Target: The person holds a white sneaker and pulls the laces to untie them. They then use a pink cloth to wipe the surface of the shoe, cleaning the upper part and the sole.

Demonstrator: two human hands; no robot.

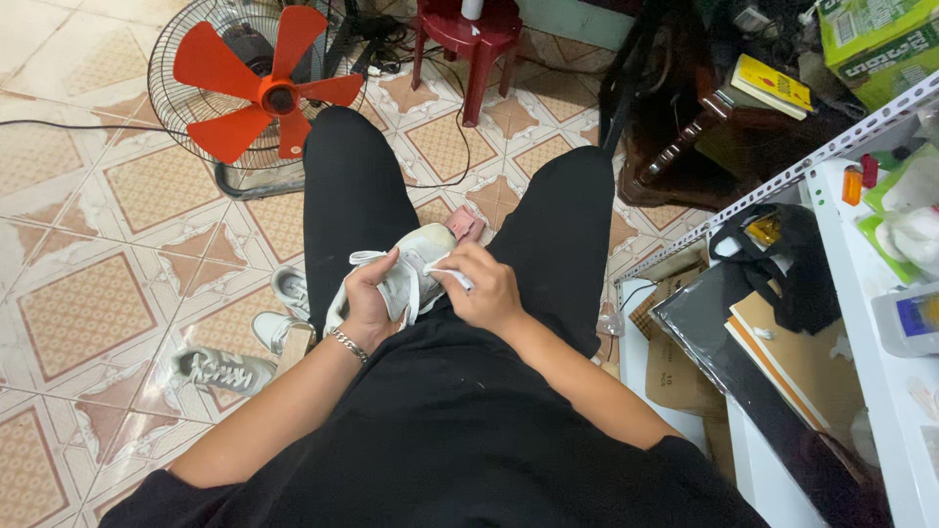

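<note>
Head view, looking down over a seated lap in black trousers. Pale grey-white lace-up sneaker resting on the lap between the thighs, toe pointing away, pink lining patch at its far end. Left hand, silver chain bracelet at the wrist, wrapped around the near left side of the sneaker, fingers closed on the upper and on a flat white lace looping over the knuckles. Right hand just beside it on the sneaker's right side, thumb and fingertips pinched together on the end of a second strand of white lace. Both hands touching the shoe, nearly meeting over its middle.

On the patterned beige-and-brown tiled floor, left of the lap: further grey-white sneakers, one with laces lying flat, two more partly hidden behind the left forearm. Farther off, a floor fan with orange blades in a black wire cage; beyond it, a dark red plastic stool with black cables around its legs. At right, a white metal shelf unit with perforated uprights, carrying a black bag, brown cardboard sheets and small bottles. Yellow book on dark furniture at upper right.
</note>
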